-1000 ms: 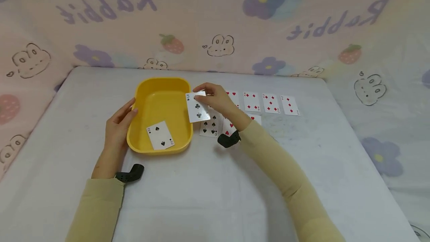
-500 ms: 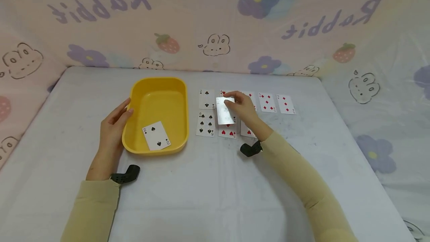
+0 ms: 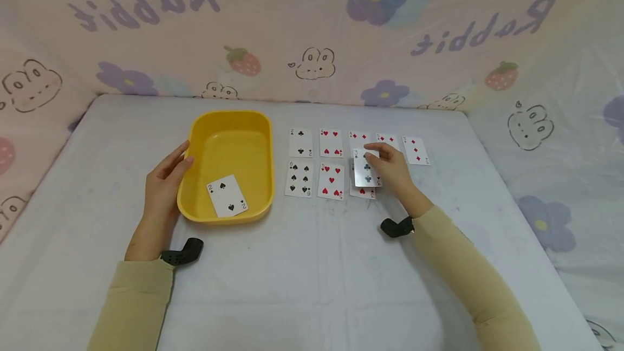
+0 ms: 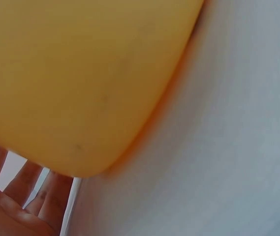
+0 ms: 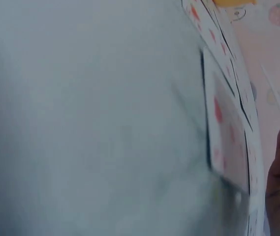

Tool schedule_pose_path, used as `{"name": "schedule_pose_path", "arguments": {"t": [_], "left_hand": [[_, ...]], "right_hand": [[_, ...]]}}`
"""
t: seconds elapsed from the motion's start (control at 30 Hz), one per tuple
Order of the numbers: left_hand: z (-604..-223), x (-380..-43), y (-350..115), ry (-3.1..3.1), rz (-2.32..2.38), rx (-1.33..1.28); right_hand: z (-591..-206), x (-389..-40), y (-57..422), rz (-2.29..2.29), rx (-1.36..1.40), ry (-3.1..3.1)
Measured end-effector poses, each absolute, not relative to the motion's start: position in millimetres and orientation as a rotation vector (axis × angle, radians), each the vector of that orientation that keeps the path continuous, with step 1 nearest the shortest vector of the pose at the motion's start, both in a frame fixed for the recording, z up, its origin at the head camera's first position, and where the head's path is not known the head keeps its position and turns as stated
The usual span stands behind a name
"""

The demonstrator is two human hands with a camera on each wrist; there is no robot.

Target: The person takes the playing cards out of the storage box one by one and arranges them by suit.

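Note:
My right hand (image 3: 394,172) pinches a three of clubs playing card (image 3: 361,175) by its upper right part. It hovers over the card rows, partly covering a red heart card (image 3: 363,194). In the right wrist view the held card (image 5: 279,98) appears edge-on above the table. My left hand (image 3: 163,186) touches the left side of a yellow tray (image 3: 224,123), thumb at the rim and fingers extended along the outside. The left wrist view shows those fingers (image 4: 51,199) partly hidden behind the tray wall (image 4: 80,98). Inside the tray lies a two of spades (image 3: 227,195).
Face-up cards lie in two rows right of the tray. The back row has a two of clubs (image 3: 300,143), four of hearts (image 3: 331,143) and several diamonds, including a three (image 3: 416,150). In front are a six of spades (image 3: 299,179) and five of hearts (image 3: 331,181).
My right hand has carried the three of clubs rightward from the tray's right rim, past the six of spades and five of hearts. My left hand stays at the tray.

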State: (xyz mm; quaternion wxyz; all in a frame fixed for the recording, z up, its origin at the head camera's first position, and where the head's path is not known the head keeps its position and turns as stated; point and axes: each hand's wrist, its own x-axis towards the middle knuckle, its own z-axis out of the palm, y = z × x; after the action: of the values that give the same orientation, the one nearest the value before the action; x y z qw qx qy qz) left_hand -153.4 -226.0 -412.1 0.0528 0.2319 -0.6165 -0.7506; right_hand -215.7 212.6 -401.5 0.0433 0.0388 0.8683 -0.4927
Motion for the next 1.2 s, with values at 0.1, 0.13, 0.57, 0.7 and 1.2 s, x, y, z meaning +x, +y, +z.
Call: {"name": "schedule_pose_path", "arguments": {"t": [0.1,0.13,0.57,0.7,1.2], "left_hand": [[-413,-154,-226,-1.892,-2.258,0.696],[-413,-154,-225,-1.896,-2.251,0.691],[-412,-153,-223,-1.828,-2.307,0.615],[-411,-152,-224,-1.837,-2.306,0.622],[-412,-152,-225,-1.829,-2.322,0.643]], "right_hand": [[-403,-212,225,-1.484,0.145,2.660],[-403,-211,229,-1.475,0.150,2.659],[-399,-197,273,-1.292,0.100,2.676],[-403,-195,283,-1.201,0.039,2.695],[-402,-191,261,-0.988,-0.022,2.990]]}}
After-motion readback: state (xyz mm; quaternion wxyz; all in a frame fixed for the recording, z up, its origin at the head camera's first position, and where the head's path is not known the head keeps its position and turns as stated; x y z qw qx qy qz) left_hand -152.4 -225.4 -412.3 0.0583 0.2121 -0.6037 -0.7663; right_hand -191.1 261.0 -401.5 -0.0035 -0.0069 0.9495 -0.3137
